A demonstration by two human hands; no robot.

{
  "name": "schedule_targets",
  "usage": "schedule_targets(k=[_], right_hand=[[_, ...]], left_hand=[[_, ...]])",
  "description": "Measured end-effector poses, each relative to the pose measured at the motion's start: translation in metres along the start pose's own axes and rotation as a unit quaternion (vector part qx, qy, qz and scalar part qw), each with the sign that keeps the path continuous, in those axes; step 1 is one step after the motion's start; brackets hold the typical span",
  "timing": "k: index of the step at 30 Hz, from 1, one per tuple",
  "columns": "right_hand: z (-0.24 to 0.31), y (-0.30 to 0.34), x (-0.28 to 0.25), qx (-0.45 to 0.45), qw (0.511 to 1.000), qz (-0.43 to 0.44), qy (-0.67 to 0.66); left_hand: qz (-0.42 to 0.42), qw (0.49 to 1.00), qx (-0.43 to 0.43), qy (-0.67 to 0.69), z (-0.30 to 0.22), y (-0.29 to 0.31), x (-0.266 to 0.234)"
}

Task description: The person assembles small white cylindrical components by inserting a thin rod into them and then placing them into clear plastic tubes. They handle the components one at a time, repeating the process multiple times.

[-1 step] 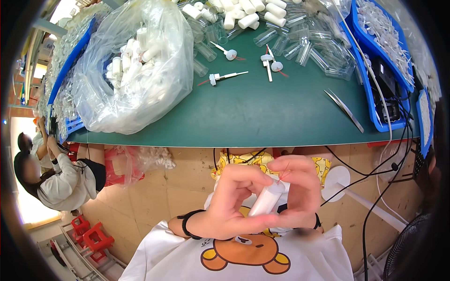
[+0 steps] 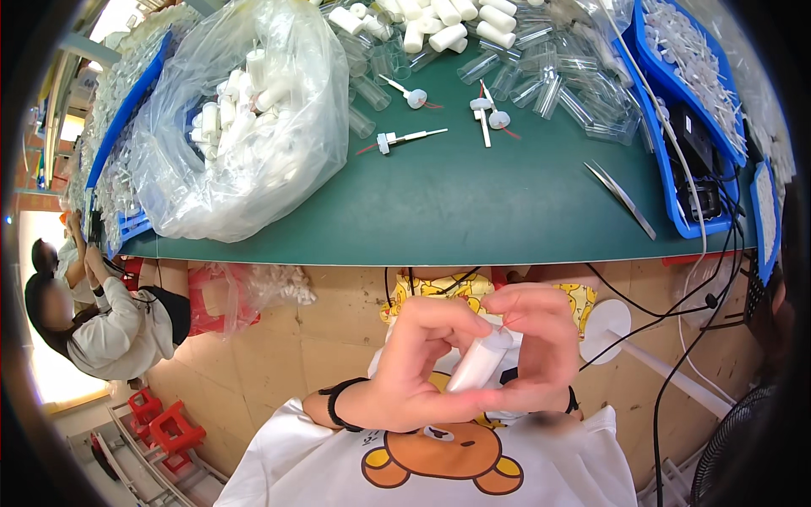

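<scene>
In front of my chest, my left hand [image 2: 422,359] is closed around a white cylindrical tube [image 2: 479,365]. The tube is tilted, with its capped end up and to the right. Thin red wires [image 2: 514,321] come out of that end. My right hand [image 2: 541,346] is curled beside the cap, its fingertips closed at the wires. Part of the tube's lower end is hidden by my left hand. On the green table [image 2: 439,220] lie several small white stem pieces with round caps and red wires, one of them a stem piece [image 2: 405,139] near the middle.
A clear plastic bag [image 2: 312,160] of white tubes stands at left. Transparent tubes [image 2: 549,93] and white cylinders [image 2: 448,35] are heaped at the back. Tweezers [image 2: 621,200] lie at right by a blue tray [image 2: 676,203]. Black cables [image 2: 667,313] hang at right. Another person [image 2: 127,329] sits at far left.
The visible red wires sit slightly lower, near my right fingertips. Otherwise my hands and the tube look the same.
</scene>
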State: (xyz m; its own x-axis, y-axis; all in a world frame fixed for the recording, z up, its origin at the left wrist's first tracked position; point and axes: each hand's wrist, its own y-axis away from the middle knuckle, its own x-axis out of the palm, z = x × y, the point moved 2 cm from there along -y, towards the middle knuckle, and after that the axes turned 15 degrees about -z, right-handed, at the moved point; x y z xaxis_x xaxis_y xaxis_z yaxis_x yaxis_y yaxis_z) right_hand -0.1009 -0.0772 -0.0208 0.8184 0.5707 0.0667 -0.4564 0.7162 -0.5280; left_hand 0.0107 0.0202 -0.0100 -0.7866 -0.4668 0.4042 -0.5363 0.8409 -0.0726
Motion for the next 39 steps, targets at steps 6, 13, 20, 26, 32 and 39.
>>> schedule_targets(k=[6,13,20,26,32,39], right_hand=[[0.001,0.004,0.002,-0.010,0.999,-0.008,-0.041],[0.004,0.005,0.002,0.032,0.998,-0.021,-0.054],[0.004,0.001,0.002,0.021,0.999,-0.013,-0.023],[0.001,0.001,0.003,0.003,0.999,-0.008,-0.036],[-0.004,0.000,0.006,-0.013,0.998,-0.029,-0.052],[0.001,-0.003,-0.001,0.011,0.999,0.003,-0.030]], left_hand=[[0.017,0.998,0.051,-0.012,0.004,-0.002,-0.004],[0.033,0.994,0.103,-0.018,0.012,-0.007,-0.006],[0.017,0.980,0.187,-0.065,0.023,-0.003,-0.007],[-0.019,0.975,0.212,-0.071,0.025,-0.001,-0.005],[-0.037,0.993,0.096,0.058,0.021,0.004,0.002],[-0.006,1.000,0.019,-0.005,0.007,0.003,-0.006]])
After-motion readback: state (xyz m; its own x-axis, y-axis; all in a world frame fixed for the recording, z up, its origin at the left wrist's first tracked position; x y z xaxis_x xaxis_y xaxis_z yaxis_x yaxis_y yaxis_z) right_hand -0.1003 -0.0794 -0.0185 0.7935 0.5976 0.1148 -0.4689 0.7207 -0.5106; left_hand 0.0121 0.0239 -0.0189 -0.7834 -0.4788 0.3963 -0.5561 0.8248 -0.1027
